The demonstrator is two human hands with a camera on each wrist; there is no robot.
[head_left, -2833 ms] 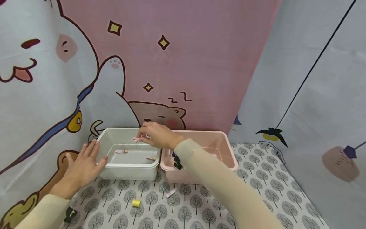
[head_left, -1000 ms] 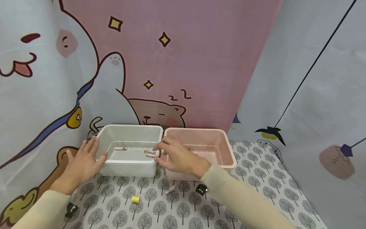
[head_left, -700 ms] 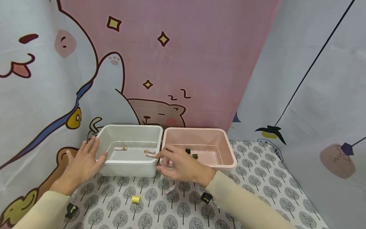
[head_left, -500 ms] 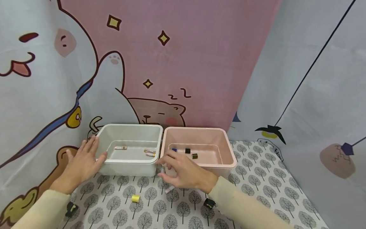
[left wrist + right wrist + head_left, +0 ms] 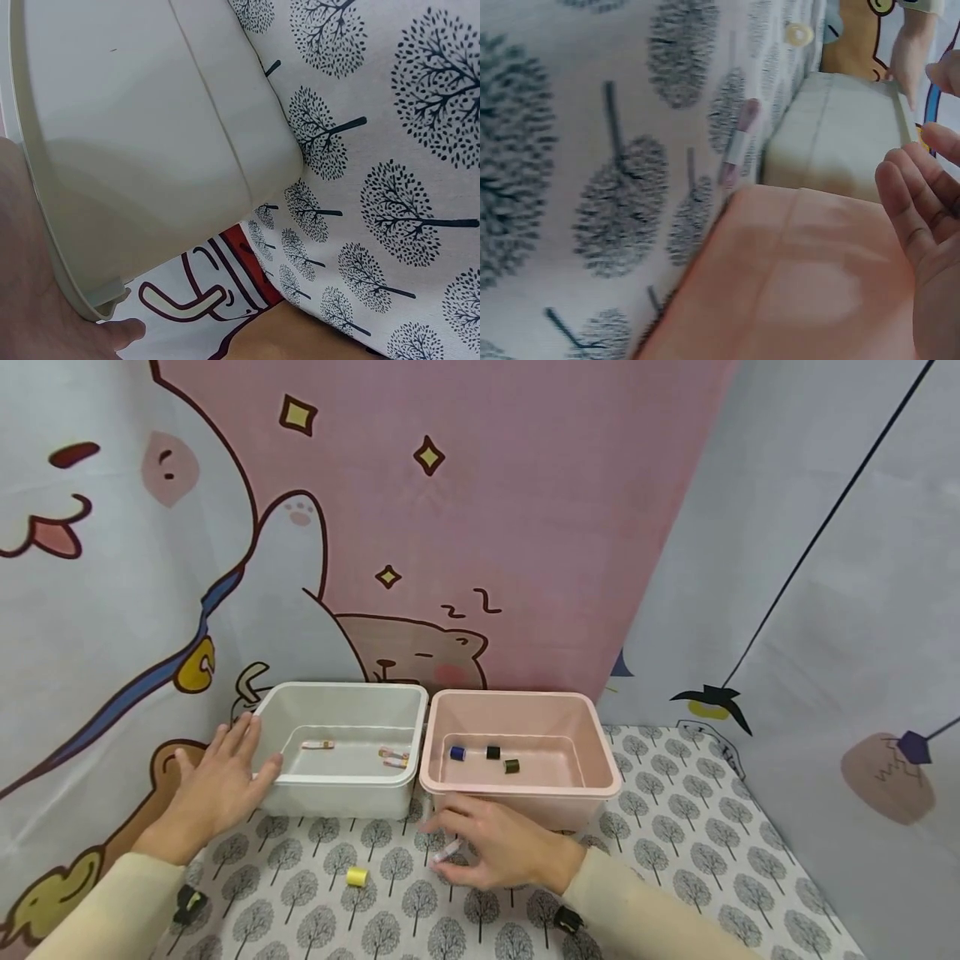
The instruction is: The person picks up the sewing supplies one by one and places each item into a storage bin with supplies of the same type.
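Observation:
In the head view my left hand [image 5: 217,789] rests with extended fingers on the left end of the white bin [image 5: 337,781]. Its hold-free fingers lie along the rim, as the left wrist view also shows at close range. My right hand [image 5: 498,843] hovers in front of the pink bin [image 5: 525,792], thumb and fingers apart around a small pinkish skein of thread [image 5: 447,850]. In the right wrist view this skein [image 5: 739,142] lies on the cloth, with a white band round its middle. On the cloth to its left sits a yellow thread spool [image 5: 357,877].
Inside the white bin lie several small banded skeins [image 5: 393,758]. The pink bin holds a blue spool [image 5: 457,752], a black spool [image 5: 492,752] and a dark green spool [image 5: 512,766]. Tree-patterned cloth [image 5: 675,827] covers the table; a printed curtain [image 5: 525,527] hangs behind.
My right hand held a pink skein over the white bin, let it go there, and has come back and down to the skein on the cloth. The left hand stays at the bin.

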